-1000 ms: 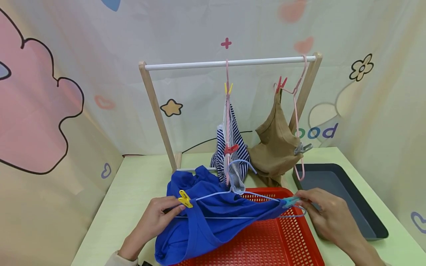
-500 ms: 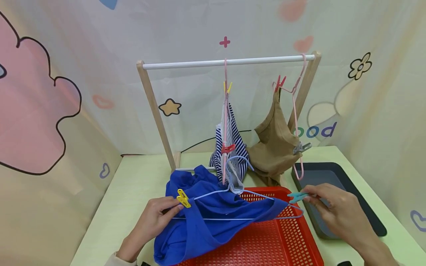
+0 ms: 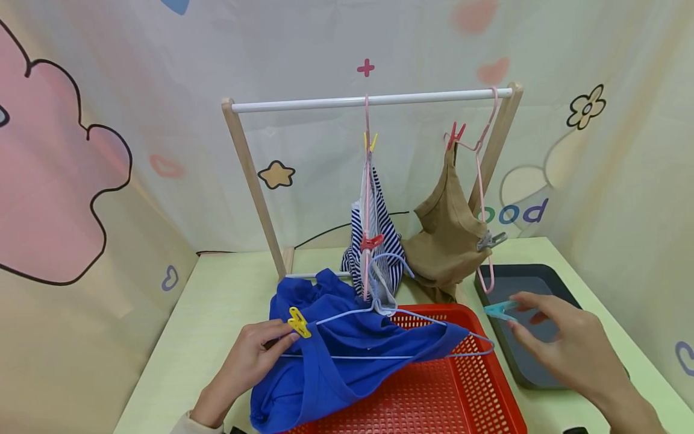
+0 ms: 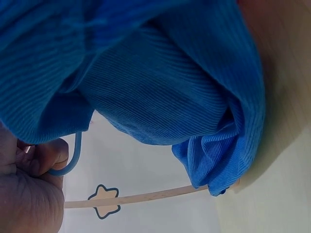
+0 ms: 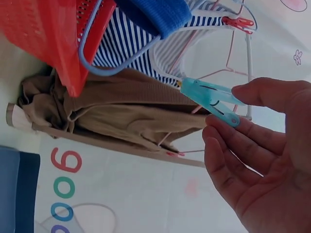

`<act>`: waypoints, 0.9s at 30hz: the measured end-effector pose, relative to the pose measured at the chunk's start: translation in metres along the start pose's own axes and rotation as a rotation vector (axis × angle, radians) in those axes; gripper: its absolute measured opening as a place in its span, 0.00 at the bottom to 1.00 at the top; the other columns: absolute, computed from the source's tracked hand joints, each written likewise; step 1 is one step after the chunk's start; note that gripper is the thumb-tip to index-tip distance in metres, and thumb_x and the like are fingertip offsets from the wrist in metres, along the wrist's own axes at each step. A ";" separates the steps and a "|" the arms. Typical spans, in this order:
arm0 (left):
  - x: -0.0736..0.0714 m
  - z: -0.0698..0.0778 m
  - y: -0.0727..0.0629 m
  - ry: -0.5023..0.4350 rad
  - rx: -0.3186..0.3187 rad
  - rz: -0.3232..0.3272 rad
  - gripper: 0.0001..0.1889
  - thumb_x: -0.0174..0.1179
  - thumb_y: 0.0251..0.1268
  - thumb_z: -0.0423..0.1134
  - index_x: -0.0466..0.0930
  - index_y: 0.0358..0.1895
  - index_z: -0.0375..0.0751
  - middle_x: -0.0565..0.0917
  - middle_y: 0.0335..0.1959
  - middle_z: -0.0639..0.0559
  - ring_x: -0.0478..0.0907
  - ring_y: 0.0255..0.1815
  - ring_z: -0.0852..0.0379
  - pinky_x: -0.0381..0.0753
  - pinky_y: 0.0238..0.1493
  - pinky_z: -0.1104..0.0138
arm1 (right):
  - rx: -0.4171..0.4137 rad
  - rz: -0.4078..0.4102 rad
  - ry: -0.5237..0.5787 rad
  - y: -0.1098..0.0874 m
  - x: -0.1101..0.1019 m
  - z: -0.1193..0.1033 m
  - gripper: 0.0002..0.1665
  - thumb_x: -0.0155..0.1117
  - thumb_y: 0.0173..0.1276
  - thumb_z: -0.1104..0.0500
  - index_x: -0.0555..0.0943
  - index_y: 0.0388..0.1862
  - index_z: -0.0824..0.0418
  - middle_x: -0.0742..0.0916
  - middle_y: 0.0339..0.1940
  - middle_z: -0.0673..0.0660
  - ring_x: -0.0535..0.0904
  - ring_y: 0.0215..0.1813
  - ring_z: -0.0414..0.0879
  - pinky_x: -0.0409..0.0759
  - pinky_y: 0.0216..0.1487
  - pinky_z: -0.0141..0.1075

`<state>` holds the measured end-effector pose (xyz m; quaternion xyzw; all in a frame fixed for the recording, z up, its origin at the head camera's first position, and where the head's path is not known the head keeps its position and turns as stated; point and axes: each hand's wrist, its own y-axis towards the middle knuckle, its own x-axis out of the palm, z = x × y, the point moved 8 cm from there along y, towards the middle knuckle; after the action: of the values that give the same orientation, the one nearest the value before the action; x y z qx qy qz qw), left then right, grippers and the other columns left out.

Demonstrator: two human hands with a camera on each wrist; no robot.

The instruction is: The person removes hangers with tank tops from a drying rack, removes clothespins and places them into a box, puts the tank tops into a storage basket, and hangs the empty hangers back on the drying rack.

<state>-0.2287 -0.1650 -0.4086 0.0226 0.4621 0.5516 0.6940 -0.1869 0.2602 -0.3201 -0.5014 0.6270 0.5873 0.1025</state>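
My left hand (image 3: pixel 252 352) pinches the left end of a light-blue hanger (image 3: pixel 374 357), beside a yellow clothespin (image 3: pixel 299 323) clipped on a blue garment (image 3: pixel 347 334). The left wrist view shows the curved hanger end between those fingers, with ribbed blue cloth hanging near. My right hand (image 3: pixel 569 349) pinches a teal clothespin (image 5: pixel 209 94) by its handles, away from the cloth and the hanger. At the right, the hanger's bare end sticks out past the garment edge. Folds hide the hanger's left part in the head view.
Under the garment stands a red basket (image 3: pixel 461 374). Behind it, a rack (image 3: pixel 303 103) bears a striped garment (image 3: pixel 387 229) and a brown garment (image 3: pixel 450 229) on pink hangers, clipped with clothespins. A dark tray (image 3: pixel 534 367) lies at the right.
My right hand has taken the teal clothespin off the garment's right side and moved it right, toward the tray. The left hand keeps its grip on the hanger.
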 end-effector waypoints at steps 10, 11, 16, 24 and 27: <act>0.000 0.000 0.000 -0.003 -0.007 -0.001 0.07 0.65 0.63 0.32 0.88 0.39 0.48 0.76 0.22 0.64 0.66 0.21 0.72 0.69 0.21 0.75 | 0.104 0.014 -0.025 0.001 -0.010 0.039 0.24 0.79 0.46 0.63 0.85 0.46 0.59 0.90 0.36 0.59 0.72 0.30 0.18 0.68 0.28 0.17; 0.000 -0.001 0.000 -0.003 -0.007 0.000 0.07 0.65 0.63 0.31 0.88 0.39 0.48 0.76 0.22 0.64 0.66 0.21 0.72 0.69 0.21 0.75 | 0.113 0.002 -0.033 0.002 -0.010 0.044 0.24 0.79 0.48 0.62 0.85 0.46 0.60 0.90 0.36 0.60 0.71 0.29 0.18 0.68 0.27 0.17; 0.000 -0.001 0.000 -0.009 -0.003 0.001 0.07 0.65 0.63 0.32 0.87 0.39 0.49 0.76 0.22 0.64 0.67 0.22 0.72 0.70 0.22 0.75 | 0.151 -0.052 -0.067 0.003 -0.004 0.065 0.22 0.77 0.51 0.59 0.85 0.47 0.60 0.90 0.37 0.62 0.72 0.26 0.20 0.70 0.26 0.21; 0.001 0.000 0.000 -0.012 0.012 0.000 0.07 0.65 0.63 0.32 0.87 0.39 0.50 0.75 0.22 0.65 0.66 0.22 0.73 0.69 0.21 0.76 | 0.165 -0.161 -0.151 0.012 0.014 0.091 0.19 0.73 0.55 0.57 0.84 0.45 0.63 0.89 0.30 0.59 0.81 0.27 0.44 0.71 0.27 0.36; 0.001 0.000 0.001 -0.011 0.015 0.004 0.07 0.65 0.63 0.32 0.87 0.39 0.50 0.75 0.22 0.65 0.66 0.22 0.73 0.69 0.21 0.76 | 0.161 -0.203 -0.182 0.014 0.023 0.100 0.19 0.72 0.55 0.56 0.84 0.44 0.65 0.89 0.29 0.58 0.83 0.30 0.54 0.72 0.28 0.39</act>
<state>-0.2291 -0.1637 -0.4091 0.0317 0.4626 0.5491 0.6953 -0.2545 0.3292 -0.3564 -0.4969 0.6062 0.5649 0.2577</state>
